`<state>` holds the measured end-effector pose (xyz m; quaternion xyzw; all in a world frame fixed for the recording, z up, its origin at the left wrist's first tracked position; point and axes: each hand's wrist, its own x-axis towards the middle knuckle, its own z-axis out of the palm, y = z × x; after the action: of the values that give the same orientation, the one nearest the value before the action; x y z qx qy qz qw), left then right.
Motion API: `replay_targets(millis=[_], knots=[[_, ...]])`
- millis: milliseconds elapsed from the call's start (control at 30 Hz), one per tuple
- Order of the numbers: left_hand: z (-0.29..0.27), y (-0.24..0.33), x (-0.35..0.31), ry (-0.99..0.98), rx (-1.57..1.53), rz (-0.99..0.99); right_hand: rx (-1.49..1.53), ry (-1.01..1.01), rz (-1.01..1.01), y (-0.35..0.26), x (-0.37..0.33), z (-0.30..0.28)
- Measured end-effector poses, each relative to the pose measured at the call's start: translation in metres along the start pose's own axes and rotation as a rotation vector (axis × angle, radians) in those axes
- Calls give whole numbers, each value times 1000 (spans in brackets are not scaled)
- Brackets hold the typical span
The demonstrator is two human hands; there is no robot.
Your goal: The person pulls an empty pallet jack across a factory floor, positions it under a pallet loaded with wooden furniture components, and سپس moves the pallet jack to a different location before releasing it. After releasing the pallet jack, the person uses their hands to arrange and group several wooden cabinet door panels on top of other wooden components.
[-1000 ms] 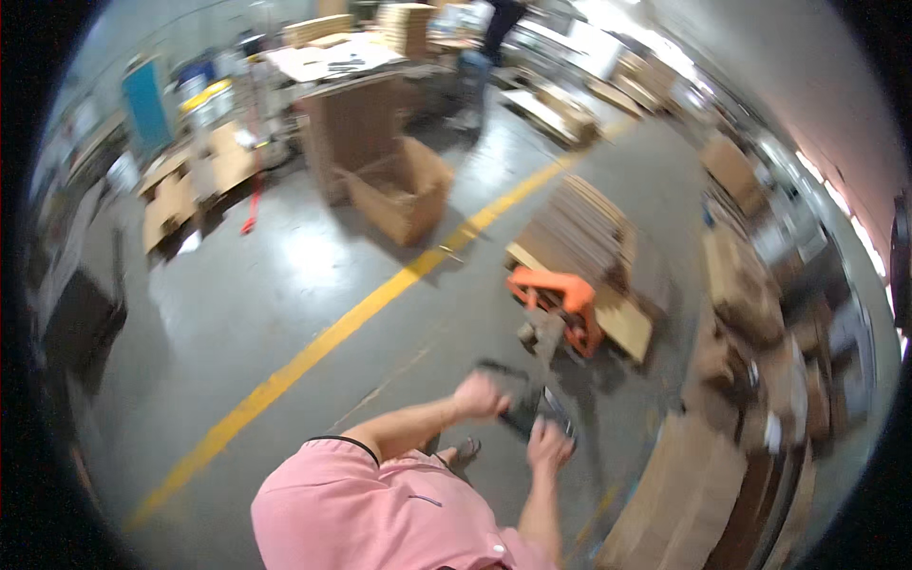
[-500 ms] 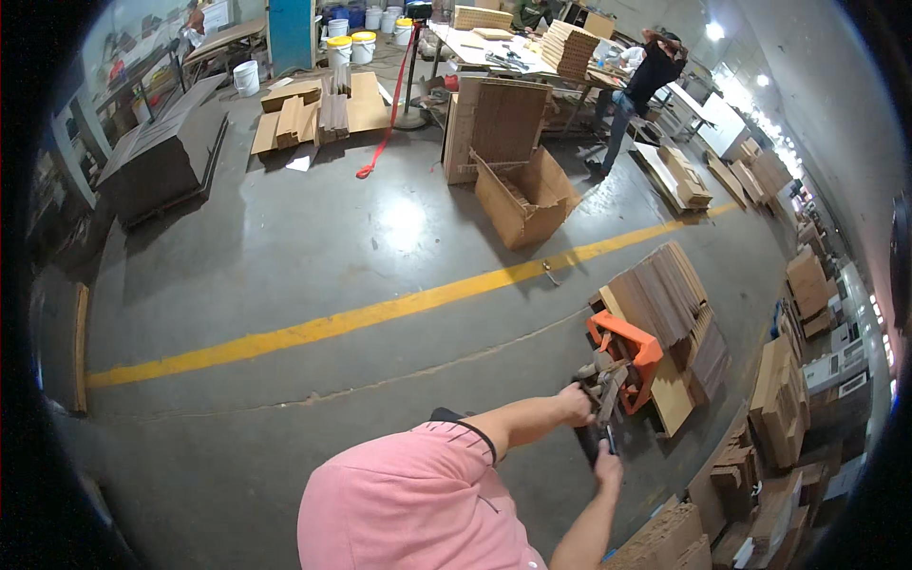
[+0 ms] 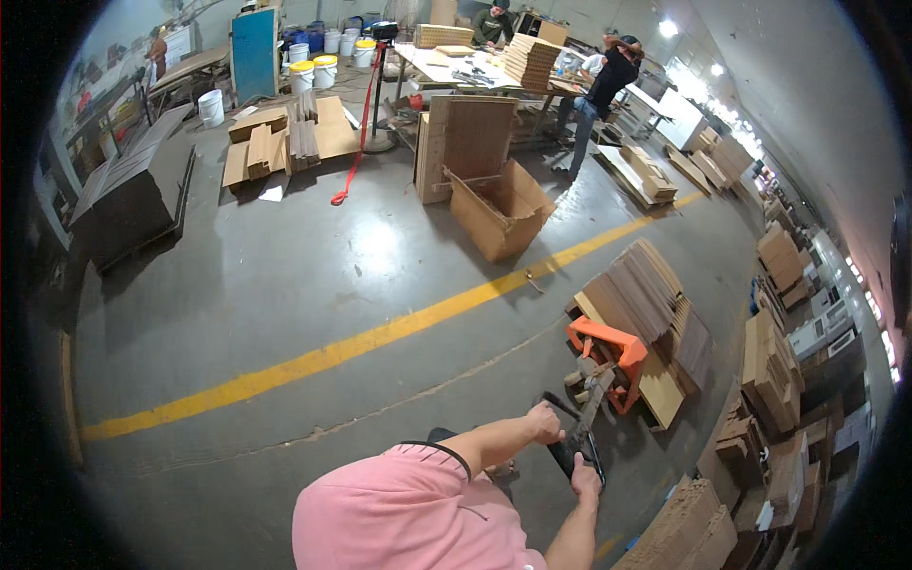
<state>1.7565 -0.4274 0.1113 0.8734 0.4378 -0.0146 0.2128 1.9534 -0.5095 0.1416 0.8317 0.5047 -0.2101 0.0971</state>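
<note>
An orange pallet jack (image 3: 627, 350) stands low at the right, its dark steering arm tilted toward me. Both my hands are on the black loop handle (image 3: 598, 458) at the arm's end. My left hand (image 3: 544, 423) is closed around the far side of the loop. My right hand (image 3: 585, 477) grips its near side, thumb up along it. Just beyond the jack's orange frame lies a slanted stack of brown boards (image 3: 635, 293), with lighter yellowish panels (image 3: 659, 388) under them. Whether the forks are beneath the stack is hidden.
A yellow floor line (image 3: 380, 332) crosses in front. Beyond it stand an open cardboard box (image 3: 499, 214), upright panels (image 3: 475, 138) and a post with a red strap (image 3: 353, 171). Cardboard stacks (image 3: 771, 361) line the right side. Two people are at the far tables.
The whole view has shifted, with the jack and boards now slightly farther left. My hands and the loop handle have come lower and nearer to me, still gripping.
</note>
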Motion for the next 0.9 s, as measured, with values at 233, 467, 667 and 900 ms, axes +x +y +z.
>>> replay_targets(millis=[233,467,667,900], knots=[[24,1,-71,47,-23,25,-53,-76,-24,-2,-66,31],[39,19,-171,-63,17,8,-58,-83,-59,2,-158,71],[53,13,-256,-120,37,71,44,-100,-91,-3,-240,112],[57,-16,-363,-106,49,136,91,-108,-35,-45,-343,162]])
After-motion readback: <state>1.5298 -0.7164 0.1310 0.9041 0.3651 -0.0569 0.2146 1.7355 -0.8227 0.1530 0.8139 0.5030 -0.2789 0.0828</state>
